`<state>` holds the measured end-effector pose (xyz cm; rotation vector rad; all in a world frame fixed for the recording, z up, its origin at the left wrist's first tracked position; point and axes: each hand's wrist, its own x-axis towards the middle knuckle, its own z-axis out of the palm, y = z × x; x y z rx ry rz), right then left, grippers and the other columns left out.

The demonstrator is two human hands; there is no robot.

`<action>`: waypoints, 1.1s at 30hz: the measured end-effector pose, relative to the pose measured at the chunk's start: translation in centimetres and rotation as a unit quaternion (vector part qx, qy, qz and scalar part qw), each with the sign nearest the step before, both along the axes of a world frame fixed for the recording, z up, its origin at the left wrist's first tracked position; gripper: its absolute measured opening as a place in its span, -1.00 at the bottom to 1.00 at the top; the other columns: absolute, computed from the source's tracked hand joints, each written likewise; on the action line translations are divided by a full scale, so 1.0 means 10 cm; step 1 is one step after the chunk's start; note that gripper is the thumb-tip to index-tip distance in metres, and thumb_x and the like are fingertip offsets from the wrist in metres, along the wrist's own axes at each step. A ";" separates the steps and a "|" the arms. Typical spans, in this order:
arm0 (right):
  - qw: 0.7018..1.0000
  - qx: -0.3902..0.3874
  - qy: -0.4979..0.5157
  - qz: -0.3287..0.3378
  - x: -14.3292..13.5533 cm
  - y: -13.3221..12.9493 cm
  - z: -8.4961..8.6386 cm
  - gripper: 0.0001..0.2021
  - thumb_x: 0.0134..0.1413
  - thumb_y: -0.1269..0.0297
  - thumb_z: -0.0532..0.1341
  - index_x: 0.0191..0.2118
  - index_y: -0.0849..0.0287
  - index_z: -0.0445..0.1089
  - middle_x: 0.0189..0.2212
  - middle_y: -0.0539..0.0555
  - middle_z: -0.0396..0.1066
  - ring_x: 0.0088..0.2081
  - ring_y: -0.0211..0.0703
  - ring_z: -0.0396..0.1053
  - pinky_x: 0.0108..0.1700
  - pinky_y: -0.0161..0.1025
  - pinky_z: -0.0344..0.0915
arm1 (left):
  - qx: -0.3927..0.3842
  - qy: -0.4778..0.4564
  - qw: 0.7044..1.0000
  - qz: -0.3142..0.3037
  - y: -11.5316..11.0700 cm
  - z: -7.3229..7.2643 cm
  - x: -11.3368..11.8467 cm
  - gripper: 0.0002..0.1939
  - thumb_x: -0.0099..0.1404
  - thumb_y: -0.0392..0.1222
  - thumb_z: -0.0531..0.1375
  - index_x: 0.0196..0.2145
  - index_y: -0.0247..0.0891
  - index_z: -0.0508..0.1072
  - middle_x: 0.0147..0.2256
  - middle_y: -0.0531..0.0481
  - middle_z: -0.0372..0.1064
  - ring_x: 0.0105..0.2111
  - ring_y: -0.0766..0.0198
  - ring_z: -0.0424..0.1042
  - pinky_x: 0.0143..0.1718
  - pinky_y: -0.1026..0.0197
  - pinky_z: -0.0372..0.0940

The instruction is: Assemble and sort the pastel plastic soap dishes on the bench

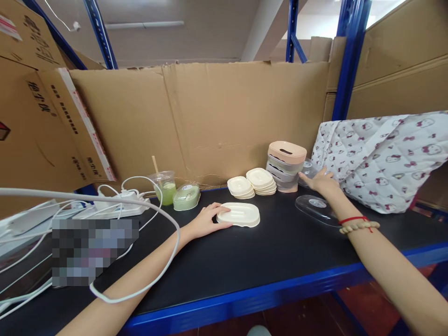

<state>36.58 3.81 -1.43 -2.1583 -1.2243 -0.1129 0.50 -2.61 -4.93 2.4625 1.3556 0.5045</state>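
Observation:
A cream oval plastic tray (pixel 245 214) with a raised middle lies on the black tabletop. My left hand (pixel 209 219) grips its left end, thumb at the near edge and fingers over the far side. My right hand (pixel 321 182) is reached out to the right with fingers spread, holding nothing. It is beside a stack of oval plastic pieces, peach (pixel 287 151) on top and grey below. Behind that hand is a clear plastic cover (pixel 308 173); another clear oval cover (pixel 315 207) lies closer, just below my right wrist.
Two piles of cream plates (pixel 261 177) stand behind the tray. Further left are a green oval box (pixel 186 198) and a cup of green drink (pixel 168 191). White cables and a power strip (pixel 122 207) crowd the left. A quilted patterned bag (pixel 381 158) stands at right, cardboard (pixel 217 121) behind.

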 end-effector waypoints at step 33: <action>0.688 0.308 -0.310 0.579 -1.21 -0.32 -0.18 -0.61 0.18 0.48 -0.11 0.01 0.15 0.33 -0.22 0.13 0.43 -0.16 -0.14 0.38 -0.16 -0.21 0.36 | 0.102 -0.168 0.979 0.051 0.07 -0.08 -0.03 -0.35 0.18 0.13 0.02 0.16 -0.25 0.17 0.12 -0.14 0.18 0.11 0.09 0.16 0.15 -0.04 0.01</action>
